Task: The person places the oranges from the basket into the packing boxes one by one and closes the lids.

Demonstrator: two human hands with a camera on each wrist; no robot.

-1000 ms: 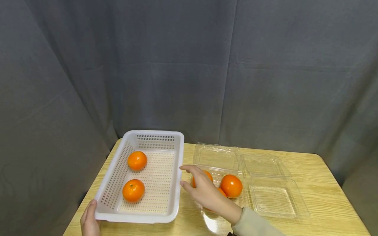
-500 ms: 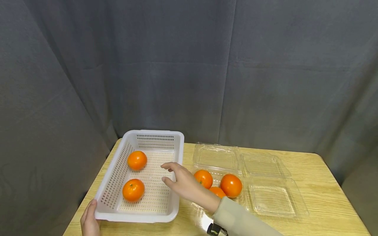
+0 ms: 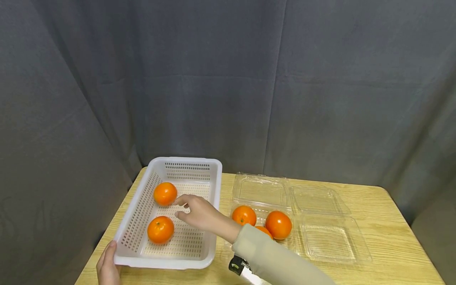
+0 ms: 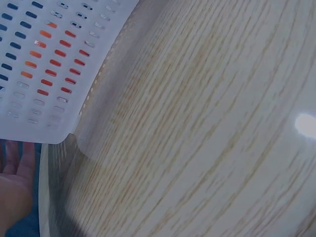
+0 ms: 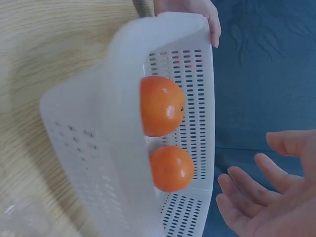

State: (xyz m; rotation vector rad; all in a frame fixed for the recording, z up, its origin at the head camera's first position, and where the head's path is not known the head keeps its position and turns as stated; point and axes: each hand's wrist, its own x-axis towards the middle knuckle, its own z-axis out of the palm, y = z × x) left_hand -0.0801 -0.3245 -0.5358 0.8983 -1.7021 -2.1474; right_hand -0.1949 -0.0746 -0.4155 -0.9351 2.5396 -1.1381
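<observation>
At the near left corner of the white plastic basket, my left hand grips the rim; the left wrist view shows fingers below the basket's edge. Inside the basket lie two oranges, a far one and a near one. My right hand hovers over the basket, just right of both oranges and apart from them. Its fingers are loosely bent with nothing between them, and the right wrist view shows the palm bare.
Right of the basket, an opened clear plastic clamshell holds three oranges, one at its right; my right sleeve partly hides another. A second opened clamshell stands farther right on the wooden table. A grey curtain hangs behind.
My right hand has moved left from above the clamshell's oranges, across the basket's right rim, to beside the oranges in the basket. My left hand and the basket stay put.
</observation>
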